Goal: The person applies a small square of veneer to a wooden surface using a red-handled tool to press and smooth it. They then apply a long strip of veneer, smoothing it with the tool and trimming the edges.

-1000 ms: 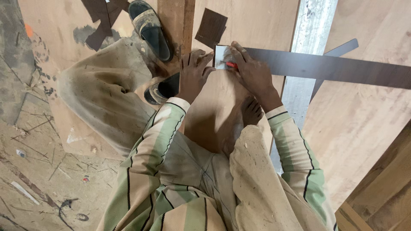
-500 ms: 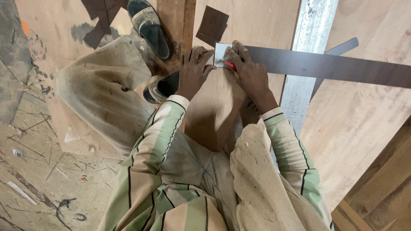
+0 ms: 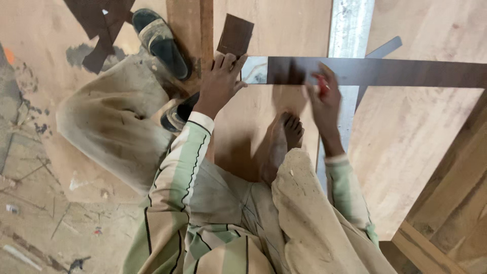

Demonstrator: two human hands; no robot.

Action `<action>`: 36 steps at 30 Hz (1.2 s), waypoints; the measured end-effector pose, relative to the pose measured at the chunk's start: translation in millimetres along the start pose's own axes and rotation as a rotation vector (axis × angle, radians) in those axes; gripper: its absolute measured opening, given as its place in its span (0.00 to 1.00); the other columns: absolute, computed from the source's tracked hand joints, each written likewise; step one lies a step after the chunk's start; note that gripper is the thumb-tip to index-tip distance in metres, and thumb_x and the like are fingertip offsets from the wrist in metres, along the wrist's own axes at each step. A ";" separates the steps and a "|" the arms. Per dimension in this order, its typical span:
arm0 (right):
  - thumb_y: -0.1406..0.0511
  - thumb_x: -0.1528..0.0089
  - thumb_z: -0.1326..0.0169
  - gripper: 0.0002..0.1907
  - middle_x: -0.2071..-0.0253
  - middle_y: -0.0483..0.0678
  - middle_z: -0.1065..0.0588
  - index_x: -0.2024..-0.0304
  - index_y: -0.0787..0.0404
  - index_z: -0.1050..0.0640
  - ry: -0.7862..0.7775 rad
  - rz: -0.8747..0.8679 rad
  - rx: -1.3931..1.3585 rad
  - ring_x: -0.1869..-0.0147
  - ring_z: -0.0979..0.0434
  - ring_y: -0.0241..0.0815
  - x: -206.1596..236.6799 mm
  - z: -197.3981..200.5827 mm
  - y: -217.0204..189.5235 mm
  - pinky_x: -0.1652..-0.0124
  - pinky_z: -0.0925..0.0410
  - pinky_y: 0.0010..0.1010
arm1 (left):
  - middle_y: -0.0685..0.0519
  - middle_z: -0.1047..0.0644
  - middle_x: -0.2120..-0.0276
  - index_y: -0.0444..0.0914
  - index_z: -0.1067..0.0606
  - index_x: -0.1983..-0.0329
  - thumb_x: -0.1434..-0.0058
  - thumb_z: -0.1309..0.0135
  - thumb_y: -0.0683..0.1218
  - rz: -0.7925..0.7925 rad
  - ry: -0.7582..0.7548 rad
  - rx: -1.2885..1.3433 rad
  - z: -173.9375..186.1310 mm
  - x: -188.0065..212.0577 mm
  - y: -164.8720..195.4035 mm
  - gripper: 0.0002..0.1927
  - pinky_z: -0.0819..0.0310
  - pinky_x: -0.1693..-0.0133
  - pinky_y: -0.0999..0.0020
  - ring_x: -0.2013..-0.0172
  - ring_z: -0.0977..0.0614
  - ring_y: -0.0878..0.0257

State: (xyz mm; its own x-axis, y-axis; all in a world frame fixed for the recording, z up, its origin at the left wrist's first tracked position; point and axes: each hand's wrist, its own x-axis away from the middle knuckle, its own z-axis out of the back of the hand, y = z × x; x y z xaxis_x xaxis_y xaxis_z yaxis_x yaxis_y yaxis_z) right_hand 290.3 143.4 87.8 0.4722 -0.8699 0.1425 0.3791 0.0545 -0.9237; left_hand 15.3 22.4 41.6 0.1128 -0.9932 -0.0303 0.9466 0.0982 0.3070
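Observation:
A long dark brown laminate strip (image 3: 395,72) lies across a plywood sheet (image 3: 411,132). My left hand (image 3: 219,83) presses flat on the board at the strip's left end, fingers spread, next to a pale patch at that end of the strip (image 3: 253,70). My right hand (image 3: 322,96) is blurred over the strip near its middle, fingers closed on a small red tool (image 3: 319,80). My bare foot (image 3: 281,139) rests on the plywood just below the strip.
A metal straightedge (image 3: 350,30) runs down the sheet under the strip. A small dark laminate offcut (image 3: 235,34) lies above my left hand. A sandal (image 3: 161,41) and more dark scraps (image 3: 99,25) sit at the upper left. Wooden framing (image 3: 446,223) stands at the lower right.
My right hand has slid to the right along the strip with the red tool, away from my left hand. My left hand stays at the strip's left end.

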 end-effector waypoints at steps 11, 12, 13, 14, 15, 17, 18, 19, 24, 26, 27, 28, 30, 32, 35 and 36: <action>0.65 0.22 0.49 0.15 0.50 0.49 0.23 0.35 0.62 0.29 0.346 -0.128 -0.343 0.72 0.36 0.28 152.8 176.7 -145.1 0.72 0.40 0.19 | 0.50 0.28 0.54 0.36 0.28 0.45 0.53 0.31 0.64 -0.138 -0.073 -0.104 32.9 6.6 29.7 0.39 0.33 0.52 0.56 0.51 0.27 0.55; 0.64 0.23 0.48 0.15 0.52 0.49 0.23 0.36 0.62 0.28 0.326 -0.110 -0.300 0.73 0.36 0.27 155.1 184.6 -160.5 0.72 0.41 0.19 | 0.50 0.28 0.54 0.36 0.28 0.46 0.51 0.31 0.64 -0.140 -0.090 -0.099 33.9 8.2 36.4 0.38 0.33 0.53 0.56 0.50 0.26 0.55; 0.63 0.23 0.47 0.15 0.53 0.48 0.23 0.36 0.62 0.28 0.312 -0.089 -0.302 0.73 0.37 0.27 154.1 185.5 -171.0 0.73 0.42 0.18 | 0.51 0.28 0.52 0.37 0.28 0.46 0.52 0.32 0.64 -0.139 -0.025 -0.083 33.9 8.7 43.0 0.38 0.33 0.51 0.57 0.49 0.26 0.56; 0.62 0.24 0.46 0.16 0.55 0.48 0.23 0.37 0.62 0.27 0.298 -0.069 -0.305 0.73 0.37 0.27 153.1 186.4 -181.6 0.73 0.42 0.18 | 0.52 0.27 0.50 0.38 0.28 0.46 0.53 0.32 0.63 -0.135 0.040 -0.066 32.5 7.8 49.5 0.38 0.32 0.50 0.59 0.48 0.26 0.57; 0.62 0.25 0.45 0.16 0.56 0.48 0.23 0.38 0.62 0.27 0.290 -0.045 -0.353 0.73 0.37 0.27 149.1 182.0 -187.4 0.73 0.42 0.18 | 0.53 0.27 0.49 0.39 0.28 0.45 0.53 0.32 0.63 -0.130 0.107 -0.049 31.1 8.0 53.7 0.37 0.32 0.48 0.60 0.47 0.26 0.58; 0.60 0.26 0.42 0.18 0.58 0.49 0.22 0.39 0.63 0.27 0.215 -0.006 -0.445 0.75 0.36 0.27 142.2 168.2 -194.3 0.75 0.41 0.18 | 0.54 0.27 0.48 0.40 0.28 0.45 0.53 0.32 0.64 -0.105 0.056 -0.059 27.0 9.1 56.6 0.38 0.33 0.49 0.59 0.46 0.27 0.58; 0.59 0.27 0.41 0.19 0.60 0.50 0.22 0.40 0.64 0.26 0.153 -0.002 -0.495 0.77 0.35 0.27 140.3 156.0 -193.9 0.77 0.41 0.18 | 0.54 0.27 0.48 0.40 0.28 0.44 0.53 0.31 0.64 -0.090 0.021 -0.066 24.8 12.2 56.1 0.39 0.33 0.50 0.59 0.46 0.27 0.58; 0.59 0.27 0.41 0.20 0.61 0.50 0.22 0.40 0.65 0.26 0.112 -0.018 -0.526 0.77 0.35 0.27 142.0 146.9 -195.8 0.77 0.41 0.18 | 0.54 0.27 0.48 0.40 0.28 0.44 0.54 0.31 0.65 -0.084 0.030 -0.069 22.2 15.2 55.1 0.40 0.33 0.50 0.58 0.46 0.27 0.58; 0.58 0.28 0.40 0.21 0.63 0.49 0.25 0.42 0.68 0.26 0.058 -0.088 -0.517 0.74 0.35 0.29 161.9 122.3 -215.3 0.73 0.40 0.20 | 0.56 0.28 0.47 0.43 0.29 0.43 0.55 0.30 0.64 -0.062 0.043 -0.027 11.4 22.4 50.2 0.40 0.34 0.50 0.56 0.45 0.28 0.59; 0.59 0.28 0.39 0.19 0.64 0.48 0.26 0.44 0.68 0.27 0.079 -0.100 -0.543 0.73 0.35 0.29 166.6 118.3 -225.6 0.73 0.41 0.20 | 0.57 0.29 0.46 0.43 0.29 0.42 0.54 0.31 0.63 -0.077 0.082 -0.005 8.9 21.2 50.5 0.40 0.34 0.46 0.57 0.43 0.29 0.59; 0.60 0.27 0.39 0.18 0.65 0.49 0.26 0.46 0.67 0.27 0.080 -0.096 -0.587 0.73 0.35 0.28 167.3 116.0 -230.2 0.72 0.40 0.20 | 0.57 0.29 0.45 0.43 0.29 0.41 0.54 0.31 0.63 -0.088 0.108 0.008 7.8 20.2 51.0 0.40 0.35 0.44 0.57 0.42 0.29 0.59; 0.60 0.27 0.38 0.18 0.66 0.49 0.26 0.47 0.67 0.27 0.081 -0.088 -0.613 0.74 0.35 0.28 165.6 114.0 -233.4 0.72 0.41 0.20 | 0.56 0.29 0.45 0.43 0.29 0.41 0.55 0.31 0.63 -0.089 0.097 0.021 6.9 19.2 50.8 0.40 0.35 0.44 0.55 0.42 0.29 0.58; 0.61 0.28 0.37 0.17 0.67 0.49 0.25 0.47 0.67 0.27 0.079 -0.088 -0.653 0.74 0.35 0.28 163.4 108.9 -237.5 0.73 0.41 0.20 | 0.54 0.30 0.46 0.42 0.30 0.40 0.55 0.31 0.62 -0.075 0.061 0.051 4.3 19.8 50.2 0.41 0.37 0.45 0.52 0.43 0.30 0.57; 0.61 0.29 0.37 0.16 0.68 0.49 0.25 0.47 0.66 0.26 0.082 -0.104 -0.667 0.76 0.34 0.28 159.3 103.8 -236.2 0.74 0.41 0.19 | 0.53 0.30 0.44 0.40 0.30 0.38 0.51 0.31 0.62 -0.064 0.009 0.072 -0.1 22.3 47.6 0.41 0.37 0.44 0.52 0.42 0.31 0.55; 0.63 0.29 0.39 0.13 0.68 0.49 0.23 0.49 0.64 0.25 0.126 -0.085 -0.616 0.78 0.32 0.28 150.0 96.5 -224.8 0.77 0.39 0.19 | 0.54 0.31 0.42 0.40 0.31 0.35 0.49 0.31 0.61 -0.053 -0.002 0.154 -10.8 23.8 45.4 0.42 0.38 0.41 0.53 0.39 0.31 0.56; 0.64 0.30 0.40 0.12 0.68 0.49 0.23 0.50 0.64 0.24 0.143 -0.078 -0.572 0.78 0.31 0.29 141.8 94.0 -216.6 0.77 0.39 0.20 | 0.55 0.31 0.41 0.41 0.31 0.34 0.49 0.31 0.61 -0.051 0.010 0.191 -14.6 22.6 44.6 0.42 0.38 0.39 0.53 0.38 0.31 0.56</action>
State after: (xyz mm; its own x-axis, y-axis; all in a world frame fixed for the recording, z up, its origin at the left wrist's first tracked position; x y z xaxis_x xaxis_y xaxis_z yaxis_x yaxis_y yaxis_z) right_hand 349.9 54.3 341.6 0.3337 -0.9202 0.2047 -0.0990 -0.2501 -0.9631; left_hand 64.5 5.3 40.7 0.0698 -0.9958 -0.0600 0.8769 0.0325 0.4796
